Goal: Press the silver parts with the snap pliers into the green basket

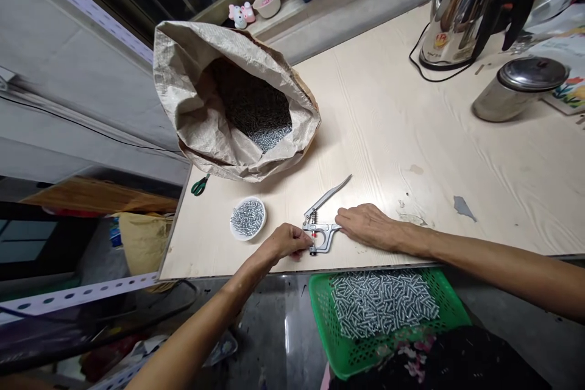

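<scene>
On the desk (365, 134), the right hand (365, 225)'s fingers grip the pliers (326, 227), seemingly to steady them, while the left hand (287, 240) curls at their left end, its fingers' hold unclear, the bowl (237, 235) left of them likely set within reach.

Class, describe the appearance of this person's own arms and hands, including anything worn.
The left hand and right hand are ungloved. Both forearms are bare, with no sleeve, watch or bracelet showing. Dark clothing with a pinkish floral pattern appears below.
</scene>
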Demonstrator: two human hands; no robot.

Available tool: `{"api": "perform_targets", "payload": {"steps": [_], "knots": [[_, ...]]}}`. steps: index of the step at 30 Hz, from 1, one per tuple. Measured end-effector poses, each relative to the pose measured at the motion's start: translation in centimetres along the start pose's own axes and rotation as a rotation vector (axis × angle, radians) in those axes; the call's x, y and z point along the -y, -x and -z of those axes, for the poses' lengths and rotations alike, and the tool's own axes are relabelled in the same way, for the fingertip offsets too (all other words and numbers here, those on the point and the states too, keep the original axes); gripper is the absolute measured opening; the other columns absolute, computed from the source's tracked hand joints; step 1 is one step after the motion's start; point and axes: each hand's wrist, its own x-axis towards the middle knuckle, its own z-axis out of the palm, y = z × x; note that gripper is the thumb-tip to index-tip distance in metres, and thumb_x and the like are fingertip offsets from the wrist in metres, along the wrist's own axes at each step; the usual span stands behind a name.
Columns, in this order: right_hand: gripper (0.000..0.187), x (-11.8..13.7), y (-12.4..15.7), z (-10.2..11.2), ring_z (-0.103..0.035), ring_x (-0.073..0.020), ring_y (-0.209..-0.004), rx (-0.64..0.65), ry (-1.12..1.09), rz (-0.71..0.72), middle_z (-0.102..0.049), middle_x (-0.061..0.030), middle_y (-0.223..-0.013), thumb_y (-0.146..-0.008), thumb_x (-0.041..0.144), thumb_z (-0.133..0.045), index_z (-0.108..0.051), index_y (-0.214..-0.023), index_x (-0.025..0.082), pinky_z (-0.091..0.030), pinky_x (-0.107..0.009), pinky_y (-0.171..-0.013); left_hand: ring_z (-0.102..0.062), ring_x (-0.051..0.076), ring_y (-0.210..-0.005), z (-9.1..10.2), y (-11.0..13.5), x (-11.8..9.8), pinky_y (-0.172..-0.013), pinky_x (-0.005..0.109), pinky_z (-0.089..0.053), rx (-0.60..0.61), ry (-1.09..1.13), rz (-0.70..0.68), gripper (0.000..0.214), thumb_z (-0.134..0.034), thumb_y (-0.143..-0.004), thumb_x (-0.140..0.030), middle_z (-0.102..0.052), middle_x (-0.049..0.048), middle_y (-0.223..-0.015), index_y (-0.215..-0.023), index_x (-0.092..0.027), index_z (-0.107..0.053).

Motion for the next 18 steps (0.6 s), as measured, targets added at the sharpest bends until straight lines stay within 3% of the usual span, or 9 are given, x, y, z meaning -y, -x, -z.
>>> {"api": "perform_targets", "payload": {"steps": [6, 9, 13, 18], "knots": [[0.011, 0.1, -0.1, 0.2, -0.044, -0.0142, -0.062, 0.039, -0.001, -0.002, -0.058, -0.0022, -0.084, -0.093, 0.014, -0.04, -0.048, -0.086, 0.019, -0.019, -0.031, -0.05, -0.049, 0.01, -0.049, -0.3, 0.3, -0.2, -0.052, 0.024, -0.044, -0.026, -0.026, -0.003, 0.036, -0.067, -0.061, -0.05, -0.053, -0.0029, -0.051, -0.06, -0.015, -0.061], [0.012, 0.0, 0.0, 0.3, -0.044, -0.0142, -0.063, 0.038, 0.0, 0.012, -0.058, -0.0022, -0.086, -0.093, 0.012, -0.039, -0.047, -0.087, 0.019, -0.019, -0.032, -0.05, -0.048, 0.011, -0.047, -0.9, 0.3, -0.3, -0.048, 0.024, -0.04, -0.121, -0.129, -0.027, 0.037, -0.066, -0.062, -0.052, -0.051, -0.003, -0.051, -0.058, -0.016, -0.058], [0.013, -0.1, 0.2, 0.2, -0.043, -0.0135, -0.062, 0.017, -0.01, 0.046, -0.057, -0.0021, -0.087, -0.093, 0.01, -0.038, -0.046, -0.087, 0.019, -0.02, -0.032, -0.051, -0.048, 0.011, -0.047, -1.9, 0.1, -0.6, -0.048, 0.023, -0.035, -0.27, -0.264, -0.059, 0.028, -0.068, -0.064, -0.041, -0.052, -0.0032, -0.051, -0.059, -0.016, -0.055], [0.014, -0.3, 0.4, -0.2, -0.04, -0.0129, -0.06, -0.021, 0.01, 0.076, -0.055, -0.0017, -0.087, -0.092, 0.007, -0.037, -0.043, -0.088, 0.019, -0.019, -0.031, -0.051, -0.049, 0.011, -0.048, -2.0, 0.0, -0.9, -0.049, 0.023, -0.032, -0.343, -0.452, -0.049, 0.014, -0.06, -0.067, -0.023, -0.053, -0.0018, -0.049, -0.055, -0.016, -0.057]]}}
